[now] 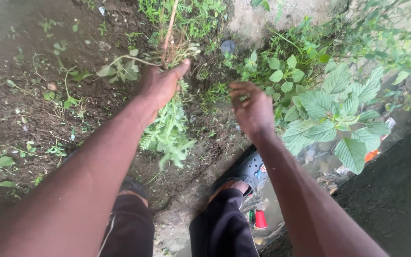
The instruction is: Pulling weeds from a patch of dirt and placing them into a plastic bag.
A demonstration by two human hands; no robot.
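Head view: a pulled weed clump gripped above bare soil

The left hand is clenched around a bunch of uprooted weeds, feathery leaves hanging below the fist and a reddish stem rising above it. The right hand, just right of the bunch, holds nothing, its fingers loosely curled. Further right of the bunch grows a broad-leaved plant; below it, a black clog

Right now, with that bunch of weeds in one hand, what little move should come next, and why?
Probably drop the bunch to one side. The left hand is shut on the pulled weeds, whose roots are clear of the soil and whose leaves hang down. The right hand is empty and hovers near the leafy plants, so freeing the left would leave both hands ready.
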